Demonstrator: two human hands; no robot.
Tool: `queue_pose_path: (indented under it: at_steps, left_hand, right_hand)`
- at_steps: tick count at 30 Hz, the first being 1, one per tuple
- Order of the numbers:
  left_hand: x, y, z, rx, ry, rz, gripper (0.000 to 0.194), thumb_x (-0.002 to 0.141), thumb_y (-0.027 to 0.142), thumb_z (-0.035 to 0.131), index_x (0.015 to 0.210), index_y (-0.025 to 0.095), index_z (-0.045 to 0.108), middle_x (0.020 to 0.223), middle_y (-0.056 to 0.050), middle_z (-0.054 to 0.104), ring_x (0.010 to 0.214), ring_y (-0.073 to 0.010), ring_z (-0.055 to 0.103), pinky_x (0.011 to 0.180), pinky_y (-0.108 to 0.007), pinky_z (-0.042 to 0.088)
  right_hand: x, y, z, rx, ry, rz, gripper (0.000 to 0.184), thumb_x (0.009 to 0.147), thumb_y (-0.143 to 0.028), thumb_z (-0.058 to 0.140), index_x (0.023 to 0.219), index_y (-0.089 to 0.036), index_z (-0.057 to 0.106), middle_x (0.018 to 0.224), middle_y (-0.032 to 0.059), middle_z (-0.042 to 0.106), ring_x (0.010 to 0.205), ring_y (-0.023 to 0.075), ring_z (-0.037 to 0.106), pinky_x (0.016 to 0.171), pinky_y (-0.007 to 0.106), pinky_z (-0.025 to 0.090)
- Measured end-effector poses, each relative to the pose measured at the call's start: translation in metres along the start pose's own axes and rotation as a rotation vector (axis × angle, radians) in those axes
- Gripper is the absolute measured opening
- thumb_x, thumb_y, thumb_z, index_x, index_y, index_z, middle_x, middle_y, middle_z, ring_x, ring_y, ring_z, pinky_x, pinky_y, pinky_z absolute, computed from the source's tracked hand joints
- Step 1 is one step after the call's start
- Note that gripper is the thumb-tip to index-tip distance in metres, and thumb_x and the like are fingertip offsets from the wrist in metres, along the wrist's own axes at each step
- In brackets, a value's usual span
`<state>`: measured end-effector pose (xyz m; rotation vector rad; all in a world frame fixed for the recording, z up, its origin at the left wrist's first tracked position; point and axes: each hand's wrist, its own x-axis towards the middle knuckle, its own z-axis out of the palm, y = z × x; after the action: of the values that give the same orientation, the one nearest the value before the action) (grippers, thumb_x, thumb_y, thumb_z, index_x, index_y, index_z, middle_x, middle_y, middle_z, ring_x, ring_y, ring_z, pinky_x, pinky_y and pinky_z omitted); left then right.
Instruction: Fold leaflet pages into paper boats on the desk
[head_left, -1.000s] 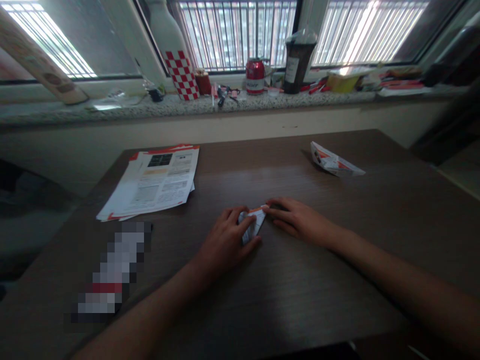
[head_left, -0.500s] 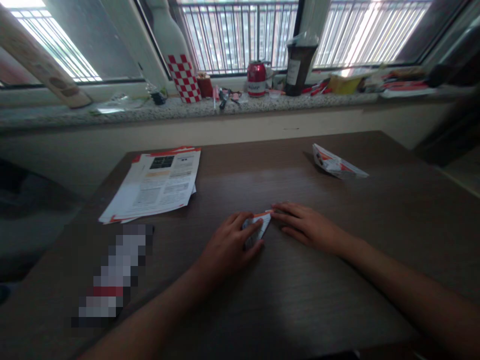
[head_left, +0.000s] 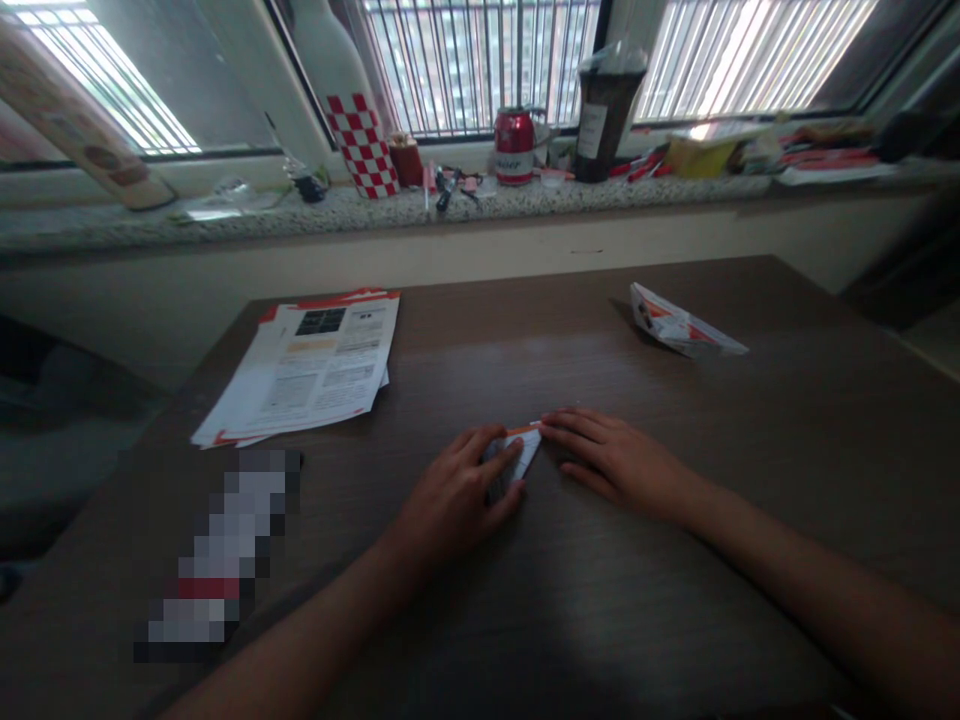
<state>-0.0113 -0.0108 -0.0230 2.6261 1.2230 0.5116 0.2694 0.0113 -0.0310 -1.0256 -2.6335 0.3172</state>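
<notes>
A small folded piece of printed paper (head_left: 531, 446), white with an orange edge, lies on the table in front of me. My left hand (head_left: 466, 482) rests over it with fingers spread, pressing it down and covering its left part. From the other side, my right hand (head_left: 611, 458) lies low on the table with its fingers stretched out. Its fingertips touch the paper's right corner. Farther back on the right stands another folded paper piece (head_left: 682, 325), with orange and white print.
A stack of printed sheets (head_left: 319, 375) lies at the back left of the brown table (head_left: 480, 340). Nearer me is a pixelated, blurred-out object (head_left: 225, 550). Along the windowsill (head_left: 285, 225) stand a red can (head_left: 514, 147), a dark cup (head_left: 604, 125) and a red-checkered white bottle (head_left: 360, 140).
The view has shifted slightly. Both hands keep nearly the same places on the folded paper, and the right fingertips still touch its corner.
</notes>
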Motion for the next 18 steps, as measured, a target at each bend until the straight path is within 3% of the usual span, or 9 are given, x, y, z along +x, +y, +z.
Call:
queue_pose_path:
  at_steps: [10,18]
  left_hand:
    - [0.0001,0.0004,-0.0003,-0.016,0.007,0.006,0.044,0.099,0.029,0.065,0.141,0.021,0.062,0.142,-0.014,0.06,0.129,-0.0315,0.059,0.107,-0.052,0.055]
    - [-0.0024,-0.0003,0.0011,0.002,-0.014,0.002,0.044,0.1,0.03,0.064,0.143,0.019,0.06,0.144,-0.015,0.058,0.131,-0.0316,0.057,0.109,-0.051,0.053]
  right_hand:
    - [-0.0044,-0.0008,0.0021,0.019,-0.067,-0.108,0.069,0.106,-0.042,0.055,0.167,-0.027,0.026,0.17,0.0081,0.032,0.157,0.0264,0.031,0.128,0.053,0.03]
    - [-0.0042,-0.0014,0.0019,0.013,-0.107,-0.093,0.069,0.107,-0.046,0.052,0.167,-0.026,0.024,0.171,0.0081,0.031,0.157,0.0266,0.03,0.128,0.053,0.029]
